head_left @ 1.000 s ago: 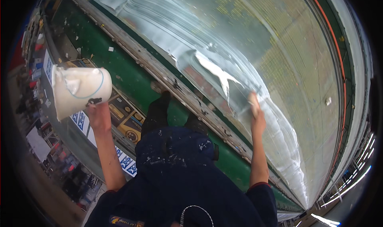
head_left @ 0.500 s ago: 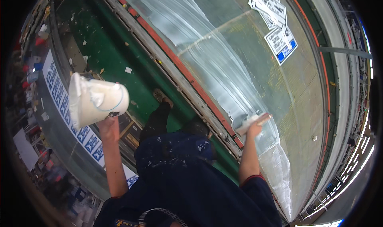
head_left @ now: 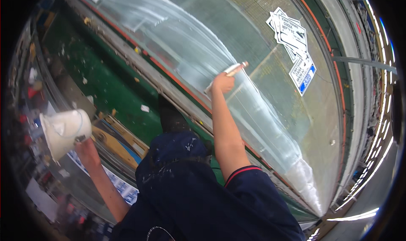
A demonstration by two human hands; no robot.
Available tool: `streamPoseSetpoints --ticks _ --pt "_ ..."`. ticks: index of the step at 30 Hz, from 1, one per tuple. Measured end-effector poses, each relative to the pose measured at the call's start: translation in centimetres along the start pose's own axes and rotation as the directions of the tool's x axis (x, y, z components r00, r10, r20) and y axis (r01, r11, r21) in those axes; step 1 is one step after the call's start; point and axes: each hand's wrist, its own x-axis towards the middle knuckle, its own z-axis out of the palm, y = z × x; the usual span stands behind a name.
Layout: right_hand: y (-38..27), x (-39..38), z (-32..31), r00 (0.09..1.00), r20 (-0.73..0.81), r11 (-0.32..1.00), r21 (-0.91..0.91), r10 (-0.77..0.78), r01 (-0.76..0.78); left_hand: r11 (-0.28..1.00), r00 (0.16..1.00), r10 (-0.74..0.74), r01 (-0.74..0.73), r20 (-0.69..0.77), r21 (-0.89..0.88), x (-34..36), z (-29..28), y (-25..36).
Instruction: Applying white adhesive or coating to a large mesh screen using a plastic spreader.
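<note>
Even daylight, moderately bright. Pale glare streaks cross the glass pane [head_left: 190,42]. Strong fisheye bending curves straight edges toward the black rim. Left margin is blurred and dim; centre stays fairly sharp.

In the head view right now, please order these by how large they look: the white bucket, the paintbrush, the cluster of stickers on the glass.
1. Cluster of stickers, largest by a small margin.
2. White bucket in the left hand; it hangs nearer the camera, so its rank against the stickers is unsure.
3. Paintbrush in the right hand, clearly smallest.
</note>
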Motion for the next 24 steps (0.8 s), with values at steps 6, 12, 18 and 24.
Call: streamPoseSetpoints --ticks 6,12,18,24 --pt "-16.8 -9.7 8.5 0.637 0.274 0.667 0.022 -0.72 0.745 0.973 0.927 -0.19 0.133 0.323 0.189 14.0 13.5 3.5" --pt "-13.3 -5.2 6.3 0.149 0.456 0.184 0.033 -0.877 0.982 0.977 0.926 -0.173 0.119 0.336 0.174 28.0 21.1 2.0" --pt "-5.5 -3.4 -1.5 0.737 0.413 0.72 -0.234 -0.535 0.654 0.972 0.88 -0.212 0.143 0.425 0.188 38.9 21.2 1.4" --pt "-8.0 -9.0 2.7 0.99 -0.086 0.992 -0.073 -0.112 0.106 0.961 0.869 -0.272 0.221 0.415 0.167 52.8 19.3 0.7"
